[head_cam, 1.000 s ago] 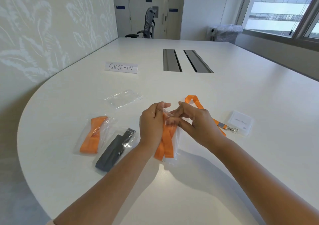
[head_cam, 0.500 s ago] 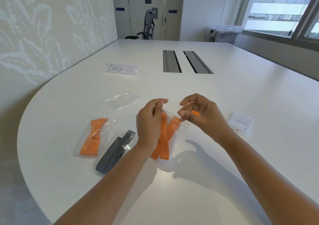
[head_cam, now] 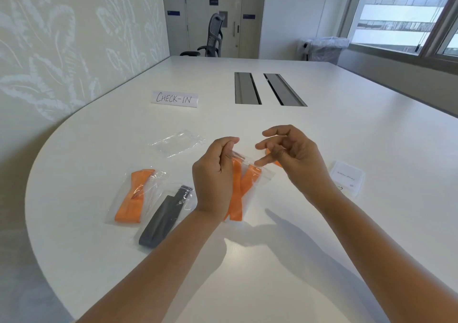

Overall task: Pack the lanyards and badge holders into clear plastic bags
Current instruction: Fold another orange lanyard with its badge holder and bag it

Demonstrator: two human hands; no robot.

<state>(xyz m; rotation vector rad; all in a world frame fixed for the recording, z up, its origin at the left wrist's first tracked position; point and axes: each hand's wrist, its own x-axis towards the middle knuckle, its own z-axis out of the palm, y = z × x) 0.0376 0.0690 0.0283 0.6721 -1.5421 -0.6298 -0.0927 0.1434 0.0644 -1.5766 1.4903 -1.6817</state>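
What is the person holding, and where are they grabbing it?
The left hand pinches the top edge of a clear bag with an orange lanyard inside. The right hand holds nothing.

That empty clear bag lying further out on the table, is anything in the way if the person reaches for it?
Nothing visible blocks it. The empty bag lies alone on the table, just beyond the left hand. But that hand pinches the bag with the orange lanyard, so it is busy; the right hand hovers free.
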